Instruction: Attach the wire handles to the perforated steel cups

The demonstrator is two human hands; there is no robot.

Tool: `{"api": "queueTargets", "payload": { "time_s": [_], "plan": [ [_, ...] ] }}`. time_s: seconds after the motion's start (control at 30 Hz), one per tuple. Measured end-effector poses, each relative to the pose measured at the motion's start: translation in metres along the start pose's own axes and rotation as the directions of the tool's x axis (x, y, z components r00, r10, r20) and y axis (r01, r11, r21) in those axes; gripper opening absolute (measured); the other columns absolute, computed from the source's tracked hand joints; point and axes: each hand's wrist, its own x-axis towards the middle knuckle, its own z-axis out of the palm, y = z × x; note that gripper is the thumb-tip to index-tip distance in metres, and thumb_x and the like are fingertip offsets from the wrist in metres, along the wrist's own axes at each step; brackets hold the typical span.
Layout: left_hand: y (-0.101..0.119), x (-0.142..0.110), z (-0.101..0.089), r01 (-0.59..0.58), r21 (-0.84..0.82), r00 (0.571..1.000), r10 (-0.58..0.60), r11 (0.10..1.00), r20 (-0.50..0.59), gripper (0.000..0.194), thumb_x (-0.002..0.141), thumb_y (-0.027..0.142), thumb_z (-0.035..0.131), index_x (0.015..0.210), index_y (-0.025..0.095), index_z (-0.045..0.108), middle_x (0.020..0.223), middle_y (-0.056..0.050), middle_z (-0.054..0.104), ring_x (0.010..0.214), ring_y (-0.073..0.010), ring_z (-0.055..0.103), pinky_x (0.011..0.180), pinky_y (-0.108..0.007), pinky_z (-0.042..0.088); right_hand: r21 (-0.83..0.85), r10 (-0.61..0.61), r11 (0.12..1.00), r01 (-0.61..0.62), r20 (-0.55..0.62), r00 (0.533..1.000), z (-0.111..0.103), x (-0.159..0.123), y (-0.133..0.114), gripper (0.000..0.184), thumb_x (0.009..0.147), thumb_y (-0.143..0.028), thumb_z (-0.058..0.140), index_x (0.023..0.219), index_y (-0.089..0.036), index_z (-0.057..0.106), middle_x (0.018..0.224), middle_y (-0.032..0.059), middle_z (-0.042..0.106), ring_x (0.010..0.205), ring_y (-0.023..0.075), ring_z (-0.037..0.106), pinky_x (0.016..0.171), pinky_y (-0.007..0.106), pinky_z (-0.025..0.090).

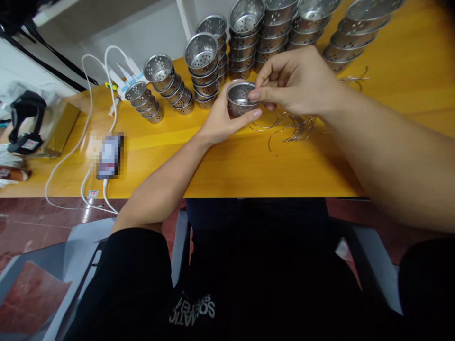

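My left hand (223, 116) is wrapped round a small perforated metal strainer cup (239, 100), its open mouth tilted toward me. At the cup's right rim, my right hand (289, 80) has thumb and fingers pinched together; whatever lies between them is too small to make out. Below the right hand, a loose bunch of thin curved wires (297, 129) lies on the yellow table (241, 170). More thin wires (355, 79) rest farther right, beyond my wrist.
Stacks of perforated cups stand along the back: a short leaning stack (145, 102), a taller one (202, 61), and several more to the right. A phone (109, 156) with white cables (85, 142) lies left. Behind it is a power strip (128, 78).
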Motion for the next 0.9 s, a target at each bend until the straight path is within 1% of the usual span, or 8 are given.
{"api": "queueTargets", "payload": {
  "time_s": [0.2, 0.3, 0.5, 0.57, 0.63, 0.77, 0.83, 0.9],
  "plan": [
    [0.02, -0.001, -0.004, 0.037, -0.043, 0.999, -0.037, 0.998, -0.002, 0.078, 0.09, 0.077, 0.055, 0.144, 0.025, 0.036, 0.138, -0.011, 0.057, 0.13, -0.0227, 0.064, 0.116, -0.039, 0.052, 0.008, -0.033, 0.999, 0.033, 0.006, 0.999, -0.001, -0.001, 0.006, 0.035, 0.079, -0.046, 0.09, 0.084, -0.019, 0.068, 0.067, 0.0004, 0.061, 0.055, 0.0103, 0.055, 0.049, 0.026, 0.041],
    [0.023, -0.001, -0.004, 0.042, -0.044, 0.999, -0.042, 0.998, -0.007, 0.078, 0.09, 0.076, 0.056, 0.146, 0.025, 0.034, 0.138, -0.012, 0.057, 0.13, -0.0224, 0.063, 0.116, -0.037, 0.051, -0.036, -0.08, 0.996, 0.08, -0.02, 0.997, 0.0, -0.002, 0.006, 0.032, 0.079, -0.045, 0.091, 0.087, -0.021, 0.07, 0.075, 0.0016, 0.064, 0.061, 0.0106, 0.055, 0.052, 0.027, 0.042],
    [0.024, -0.001, -0.002, -0.019, 0.021, 0.997, 0.02, 1.0, -0.071, 0.081, 0.094, 0.071, 0.054, 0.155, 0.026, 0.023, 0.144, -0.013, 0.052, 0.136, -0.0228, 0.061, 0.116, -0.035, 0.05, -0.307, -0.234, 0.932, 0.193, -0.104, 0.967, -0.008, -0.004, 0.005, 0.017, 0.102, -0.042, 0.065, 0.106, -0.027, 0.075, 0.096, 0.0042, 0.068, 0.078, 0.0148, 0.06, 0.069, 0.033, 0.051],
    [0.026, -0.001, -0.002, -0.024, 0.023, 0.995, 0.026, 0.999, -0.099, 0.08, 0.095, 0.068, 0.056, 0.155, 0.026, 0.024, 0.145, -0.013, 0.051, 0.138, -0.0228, 0.06, 0.117, -0.035, 0.05, -0.397, -0.253, 0.894, 0.206, -0.069, 0.965, -0.019, -0.006, 0.029, 0.017, 0.102, -0.04, 0.065, 0.111, -0.031, 0.076, 0.112, 0.0046, 0.07, 0.097, 0.0205, 0.066, 0.084, 0.038, 0.057],
    [0.028, 0.0, -0.003, -0.025, 0.039, 0.993, 0.029, 0.999, -0.116, 0.078, 0.096, 0.065, 0.056, 0.155, 0.027, 0.023, 0.147, -0.013, 0.05, 0.139, -0.023, 0.059, 0.118, -0.035, 0.05, -0.424, -0.235, 0.884, 0.195, -0.043, 0.971, -0.037, -0.007, 0.073, 0.025, 0.098, -0.041, 0.071, 0.122, -0.036, 0.074, 0.132, 0.0027, 0.066, 0.122, 0.0273, 0.064, 0.102, 0.044, 0.057],
    [0.031, 0.0, -0.003, -0.029, 0.074, 0.993, 0.037, 0.997, -0.108, 0.074, 0.099, 0.058, 0.057, 0.156, 0.026, 0.022, 0.147, -0.013, 0.05, 0.14, -0.0224, 0.06, 0.117, -0.035, 0.051, -0.518, -0.217, 0.836, 0.18, -0.01, 0.976, -0.071, -0.008, 0.171, 0.035, 0.093, -0.042, 0.075, 0.128, -0.04, 0.07, 0.143, -0.0007, 0.059, 0.132, 0.0303, 0.059, 0.115, 0.051, 0.05],
    [0.032, 0.0, -0.002, -0.035, 0.077, 0.993, 0.044, 0.996, -0.11, 0.072, 0.1, 0.052, 0.058, 0.156, 0.025, 0.021, 0.145, -0.013, 0.051, 0.139, -0.0221, 0.061, 0.117, -0.037, 0.051, -0.549, -0.234, 0.809, 0.21, 0.026, 0.972, -0.078, -0.007, 0.199, 0.038, 0.093, -0.042, 0.076, 0.13, -0.041, 0.069, 0.146, -0.0011, 0.056, 0.135, 0.0306, 0.057, 0.117, 0.051, 0.049],
    [0.033, -0.001, -0.002, -0.053, 0.085, 0.992, 0.062, 0.995, -0.112, 0.071, 0.1, 0.047, 0.059, 0.156, 0.025, 0.02, 0.144, -0.012, 0.052, 0.139, -0.0224, 0.061, 0.117, -0.038, 0.051, -0.572, -0.24, 0.785, 0.238, 0.074, 0.968, -0.077, -0.006, 0.206, 0.041, 0.092, -0.042, 0.077, 0.132, -0.04, 0.068, 0.148, -0.0001, 0.055, 0.136, 0.0316, 0.056, 0.117, 0.052, 0.05]
  ]
}}
